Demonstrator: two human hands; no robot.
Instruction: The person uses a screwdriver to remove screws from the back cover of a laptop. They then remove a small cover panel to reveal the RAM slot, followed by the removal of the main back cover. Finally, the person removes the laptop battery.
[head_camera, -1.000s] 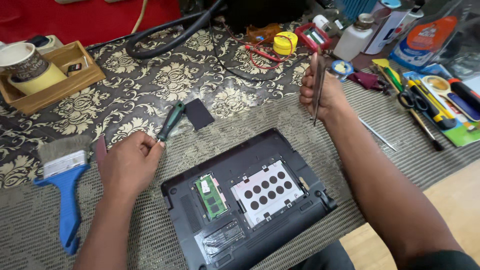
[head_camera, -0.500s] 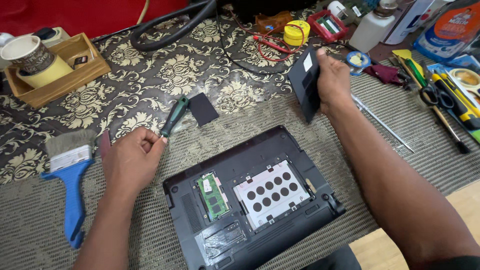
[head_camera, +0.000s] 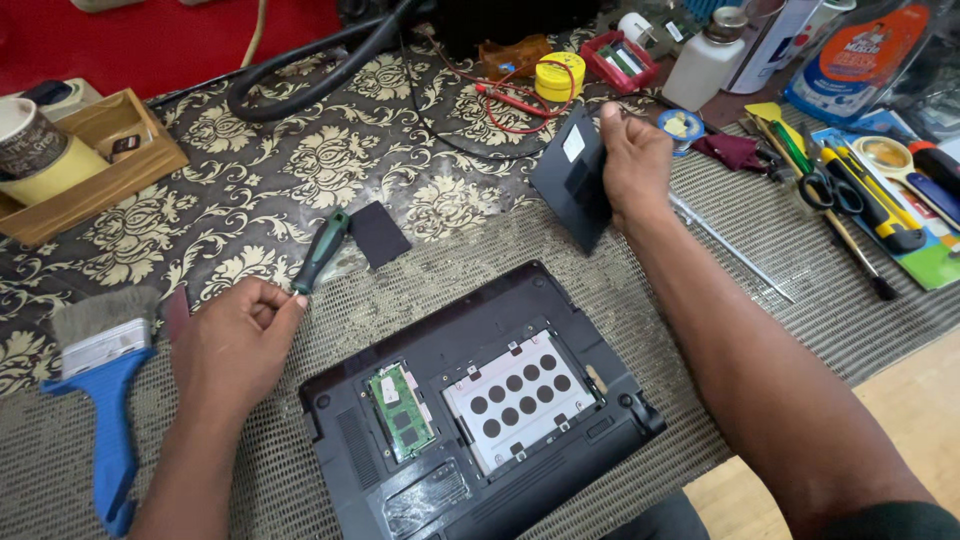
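Note:
A black laptop (head_camera: 340, 400) lies upside down near the front edge, its bay open on a green memory module (head_camera: 402, 411) and a silver perforated drive bracket (head_camera: 515, 392). My right hand (head_camera: 637, 160) holds a flat black cover panel (head_camera: 572, 178) upright above the mat, behind the laptop. My left hand (head_camera: 240, 335) rests on the mat left of the laptop, its fingertips touching the handle end of a green screwdriver (head_camera: 322, 250). A small dark square piece (head_camera: 379, 235) lies beside that screwdriver.
A blue-handled brush (head_camera: 100, 380) lies at the left. A wooden tray (head_camera: 110, 185) with a cup (head_camera: 35, 150) stands at the far left. Scissors (head_camera: 830, 190), hand tools, bottles, a yellow tin (head_camera: 560, 76) and red wires (head_camera: 505, 105) crowd the back right. A thin metal rod (head_camera: 735, 250) lies right of my forearm.
My right hand turned the black cover panel from edge-on to face-on and lowered it slightly toward the mat. My left hand stayed by the green screwdriver.

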